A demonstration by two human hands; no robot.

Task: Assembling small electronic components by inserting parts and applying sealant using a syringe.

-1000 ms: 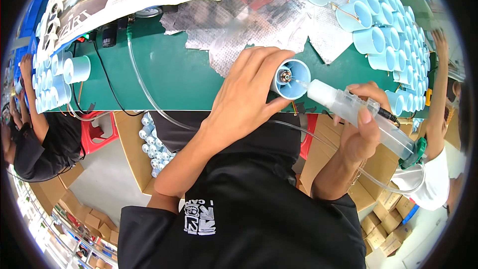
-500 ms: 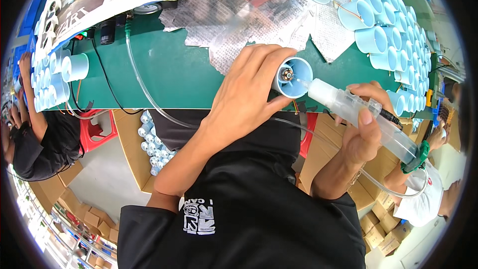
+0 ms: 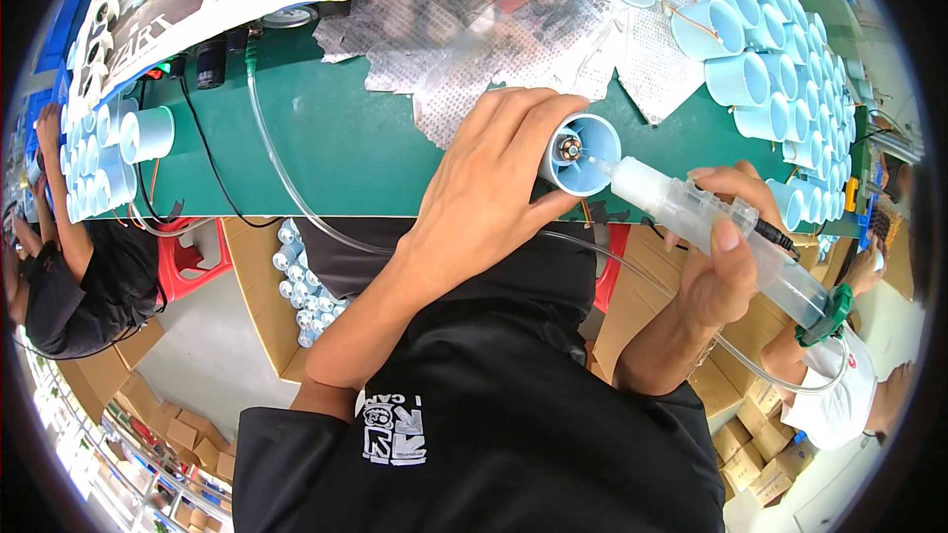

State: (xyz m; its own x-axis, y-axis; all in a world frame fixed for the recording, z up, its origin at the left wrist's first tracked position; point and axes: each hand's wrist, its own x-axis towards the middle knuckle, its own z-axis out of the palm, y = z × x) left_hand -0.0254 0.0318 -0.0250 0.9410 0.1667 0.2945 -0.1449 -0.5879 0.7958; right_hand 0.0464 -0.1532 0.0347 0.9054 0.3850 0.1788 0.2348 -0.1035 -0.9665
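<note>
A pale blue plastic cup (image 3: 581, 153) with a small metal part at its centre is held on its side just over the near edge of the green worktop (image 3: 336, 133), its open mouth turned toward the person. The left hand (image 3: 484, 192) wraps around it, fingers (image 3: 513, 114) curled over the top and thumb pressed under the rim. The nozzle of a clear syringe-like dispenser (image 3: 726, 237) reaches into the cup's mouth. The right hand (image 3: 726, 271) grips the dispenser's barrel, fingers closed round it and thumb lying along the top. A green fitting (image 3: 828, 314) caps the dispenser's rear end, and a thin clear tube (image 3: 296, 202) loops from there under the arms and up across the worktop toward its far edge.

Rows of matching blue cups (image 3: 765, 59) crowd the right end of the worktop, and more stand stacked at its left end (image 3: 118, 148). Crumpled printed paper (image 3: 513, 15) lies along the far side. Below the near edge are cardboard boxes (image 3: 267, 276) and a red stool (image 3: 193, 262). Another person in black (image 3: 69, 276) sits at the left end.
</note>
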